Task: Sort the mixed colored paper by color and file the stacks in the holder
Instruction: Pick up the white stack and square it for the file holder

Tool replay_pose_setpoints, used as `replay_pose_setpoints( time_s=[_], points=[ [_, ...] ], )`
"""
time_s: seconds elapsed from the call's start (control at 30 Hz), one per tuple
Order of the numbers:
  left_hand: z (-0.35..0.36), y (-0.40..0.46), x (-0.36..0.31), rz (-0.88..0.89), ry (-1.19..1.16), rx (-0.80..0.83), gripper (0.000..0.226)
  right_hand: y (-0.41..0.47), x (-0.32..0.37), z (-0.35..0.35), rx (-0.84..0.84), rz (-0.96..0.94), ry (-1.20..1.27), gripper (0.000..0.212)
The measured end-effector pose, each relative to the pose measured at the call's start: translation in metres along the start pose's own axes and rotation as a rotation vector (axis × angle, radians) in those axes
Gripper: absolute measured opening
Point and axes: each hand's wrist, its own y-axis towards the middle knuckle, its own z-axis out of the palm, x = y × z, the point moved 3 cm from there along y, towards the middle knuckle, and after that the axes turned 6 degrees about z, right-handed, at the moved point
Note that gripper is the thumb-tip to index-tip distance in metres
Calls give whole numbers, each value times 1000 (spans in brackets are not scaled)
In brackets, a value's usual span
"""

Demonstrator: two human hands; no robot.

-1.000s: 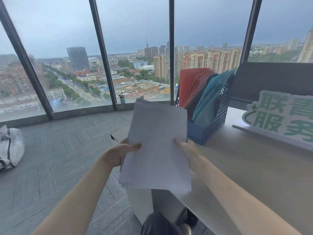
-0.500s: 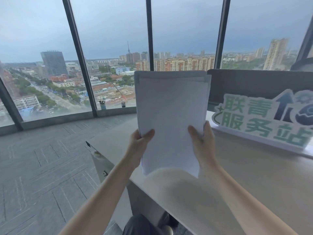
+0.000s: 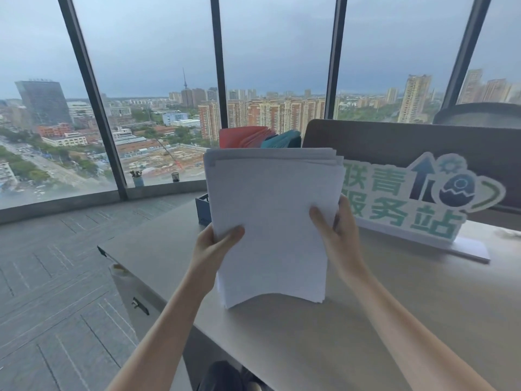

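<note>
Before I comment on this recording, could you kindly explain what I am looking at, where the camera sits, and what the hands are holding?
There is no machine here: a person works with two bare hands. The single picture comes from a wide-angle camera worn on the person's head, looking forward and down, so both forearms reach in from the bottom. The left hand and right hand each pinch a side of a stack of white paper, held upright with its bottom edge at the desk. Behind the stack a blue holder peeks out, with red sheets and teal sheets already standing in it. To the right stands a white and green sign. Beyond are large windows over a city.
</note>
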Motion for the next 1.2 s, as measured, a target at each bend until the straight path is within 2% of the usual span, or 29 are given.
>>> replay_pose_setpoints(
  time_s=[0.13, 0.2, 0.27, 0.37, 0.47, 0.6, 0.67, 0.77, 0.83, 0.9, 1.0, 1.13, 1.2],
  points=[
    [1, 5, -3, 41, 51, 5, 37, 21, 25, 1, 3, -72, -7, 65],
    [5, 3, -1, 27, 46, 5, 34, 30, 35, 1, 10, -140, -76, 78],
    [7, 2, 0, 16, 19, -1, 23, 34, 45, 1, 17, -216, -154, 82],
    [9, 2, -1, -9, -1, -12, 15, 39, 46, 2, 31, -292, -247, 73],
    [8, 2, 2, -42, -4, 12, 17, 41, 42, 1, -7, -281, -371, 52],
    [4, -1, 13, -114, -33, 28, 26, 46, 44, -1, -30, -263, -407, 42],
    [1, -1, 18, -141, -25, 47, 30, 49, 46, -2, -12, -188, -348, 44],
    [0, -1, 21, -156, -13, 71, 43, 50, 25, -3, 51, 29, -2, 56],
    [-1, -1, 23, -145, 21, 81, 46, 42, 3, -1, 99, 136, 114, 46],
    [1, -2, 22, -112, 85, 71, 35, 30, -20, 2, 161, 169, 97, 38],
    [6, 1, 22, -68, 227, -12, 16, 20, -29, 8, 103, 123, 46, 26],
    [16, 6, 14, 20, 307, -112, 38, 23, -17, 12, -18, 31, -92, 22],
    [18, 5, 4, 66, 244, -157, 22, 21, -9, 11, -20, 0, -110, 21]
  ],
)
